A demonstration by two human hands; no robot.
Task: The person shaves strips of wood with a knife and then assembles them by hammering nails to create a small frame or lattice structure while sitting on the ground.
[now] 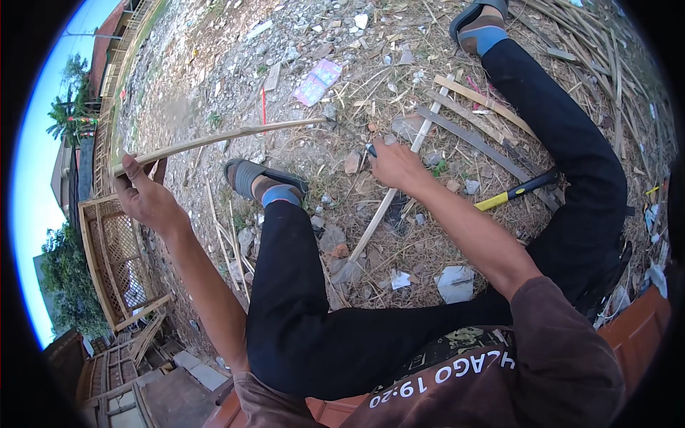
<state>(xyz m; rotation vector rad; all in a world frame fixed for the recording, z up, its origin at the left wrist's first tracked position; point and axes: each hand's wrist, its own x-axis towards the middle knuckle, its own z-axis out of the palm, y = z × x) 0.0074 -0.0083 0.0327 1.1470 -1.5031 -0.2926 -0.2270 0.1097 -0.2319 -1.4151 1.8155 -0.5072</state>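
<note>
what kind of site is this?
Likely an outdoor yard for bamboo or wood craft: bare rubble ground strewn with split strips, lattice panels stacked at the left. The left hand holds a long strip; a yellow-handled tool lies nearby.

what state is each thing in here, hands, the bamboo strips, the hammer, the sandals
left hand: closed around the end of a long bamboo strip, strip lifted off the ground
right hand: pressed on a second bamboo strip lying on the ground, gripping a small blue-handled tool
hammer: lying on the ground, untouched
sandals: worn on both feet
</note>
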